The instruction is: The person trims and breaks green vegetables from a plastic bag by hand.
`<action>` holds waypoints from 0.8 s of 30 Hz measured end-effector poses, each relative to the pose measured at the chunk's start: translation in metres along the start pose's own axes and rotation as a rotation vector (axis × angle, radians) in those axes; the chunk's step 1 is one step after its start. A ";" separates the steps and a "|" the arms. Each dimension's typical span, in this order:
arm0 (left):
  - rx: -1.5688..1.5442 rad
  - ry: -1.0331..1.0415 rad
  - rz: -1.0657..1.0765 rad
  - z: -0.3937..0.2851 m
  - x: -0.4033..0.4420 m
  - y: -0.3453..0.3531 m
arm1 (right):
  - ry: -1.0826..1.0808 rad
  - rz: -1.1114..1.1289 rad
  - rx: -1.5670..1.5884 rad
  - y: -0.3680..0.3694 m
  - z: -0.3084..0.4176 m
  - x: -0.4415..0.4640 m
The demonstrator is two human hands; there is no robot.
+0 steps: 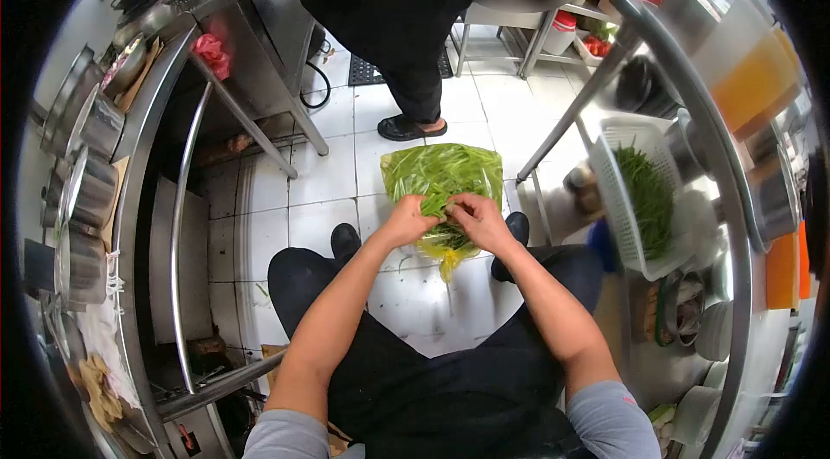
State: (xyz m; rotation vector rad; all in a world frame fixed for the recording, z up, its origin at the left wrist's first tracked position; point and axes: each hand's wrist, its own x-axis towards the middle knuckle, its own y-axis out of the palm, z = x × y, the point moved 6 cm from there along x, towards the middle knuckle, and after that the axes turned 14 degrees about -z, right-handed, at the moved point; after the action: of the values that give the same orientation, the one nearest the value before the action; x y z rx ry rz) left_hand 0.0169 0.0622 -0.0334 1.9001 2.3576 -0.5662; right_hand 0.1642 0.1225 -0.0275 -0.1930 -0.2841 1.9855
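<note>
A clear plastic bag full of long green vegetables (445,163) lies on the tiled floor between my feet, its yellow tied-looking end (450,262) pointing toward me. My left hand (410,221) is closed on some of the green stalks at the near side of the bag. Close beside it, my right hand (481,221) pinches at the same stalks, the fingertips of both hands almost meeting. The exact kind of vegetable is too small to tell.
On the right shelf, a white plastic basket (605,167) holds thin green stalks. Metal rack legs (571,117) stand nearby. At left runs a steel counter (138,191) with several metal pots (91,187). Another person in black (389,1) stands just beyond the bag.
</note>
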 end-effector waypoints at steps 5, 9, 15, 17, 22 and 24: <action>0.202 0.352 -0.064 -0.004 0.002 -0.007 | -0.220 -0.090 -0.200 -0.012 0.035 -0.003; 0.385 0.307 -0.039 -0.009 -0.001 -0.013 | -0.413 -0.044 -0.336 -0.009 0.039 -0.003; 0.281 0.385 -0.054 -0.018 0.000 -0.023 | -0.409 -0.067 -0.506 -0.014 0.043 0.005; -0.022 -0.006 -0.121 -0.024 -0.003 -0.034 | -0.386 -0.062 -0.379 -0.015 0.037 0.007; -0.380 -0.033 -0.145 -0.020 0.001 -0.036 | -0.173 0.062 -0.134 0.007 0.010 -0.003; -0.517 -0.060 -0.135 -0.023 -0.001 -0.036 | -0.054 0.144 -0.011 0.021 0.002 -0.009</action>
State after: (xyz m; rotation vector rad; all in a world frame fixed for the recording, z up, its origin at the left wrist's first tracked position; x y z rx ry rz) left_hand -0.0131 0.0621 -0.0026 1.4845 2.3083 -0.0058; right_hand 0.1493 0.1059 -0.0319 -0.1720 -0.3238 2.1346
